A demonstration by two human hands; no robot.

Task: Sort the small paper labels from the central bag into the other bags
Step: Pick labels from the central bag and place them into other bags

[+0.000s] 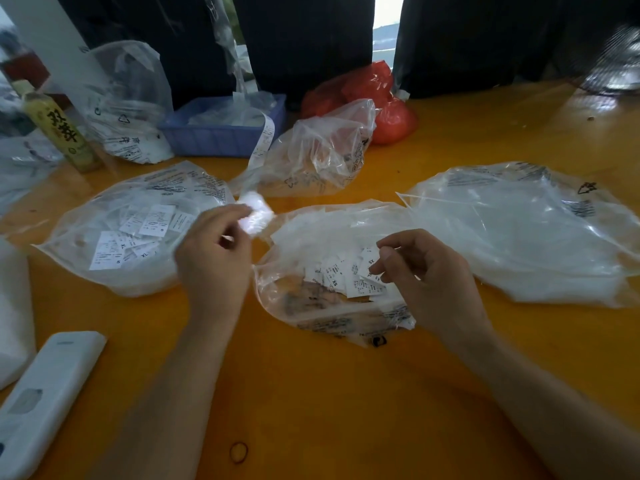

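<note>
Sorting is proceeding and looks partway done: the left bag (135, 233) is already holding labels marked XL and S, while a pile of labels (346, 275) is remaining in the central bag (332, 271). Contents of the right bag (526, 233) cannot be told. The left hand (214, 261) is pinching a blurred label (256, 213) above the bags; the right hand (426, 271) is pinching labels at the pile.
</note>
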